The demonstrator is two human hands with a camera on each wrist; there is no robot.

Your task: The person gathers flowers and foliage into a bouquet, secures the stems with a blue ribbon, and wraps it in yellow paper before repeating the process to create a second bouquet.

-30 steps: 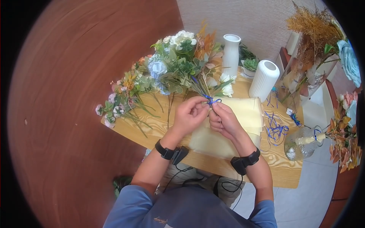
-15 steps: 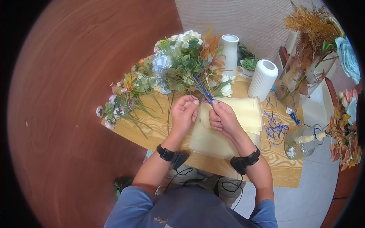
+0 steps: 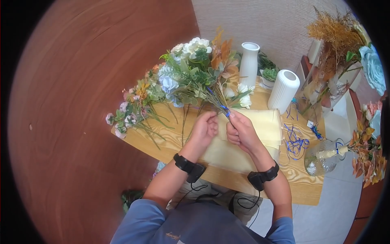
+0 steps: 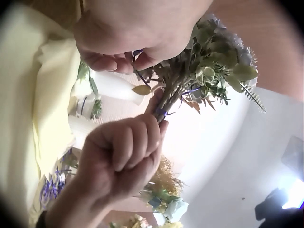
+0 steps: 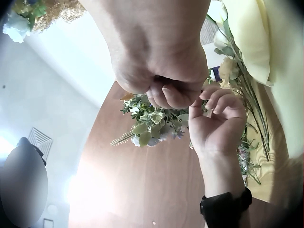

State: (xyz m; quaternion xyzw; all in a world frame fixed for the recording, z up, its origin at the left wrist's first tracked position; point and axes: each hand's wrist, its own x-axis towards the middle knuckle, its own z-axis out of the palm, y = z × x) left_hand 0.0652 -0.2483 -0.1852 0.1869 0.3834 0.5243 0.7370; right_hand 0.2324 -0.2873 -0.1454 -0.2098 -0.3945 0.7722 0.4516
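Mid-frame, our right grip (image 3: 242, 129) clasps bouquet stems (image 3: 216, 99), left grip (image 3: 204, 128) pinches ribbon (image 3: 226, 110). Probably light, blooms (image 3: 167, 82) crushable; hold stems.

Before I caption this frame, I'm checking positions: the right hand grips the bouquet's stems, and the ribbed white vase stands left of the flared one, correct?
No: in the head view, the ribbed white vase stands right of the flared white vase. The right hand does grip the bouquet's stems.

Textured pale wall (image 3: 252, 20); reddish-brown wood-grained surface (image 3: 81, 101) at left; light wooden table (image 3: 300, 193); pale tiled floor (image 3: 321, 223)
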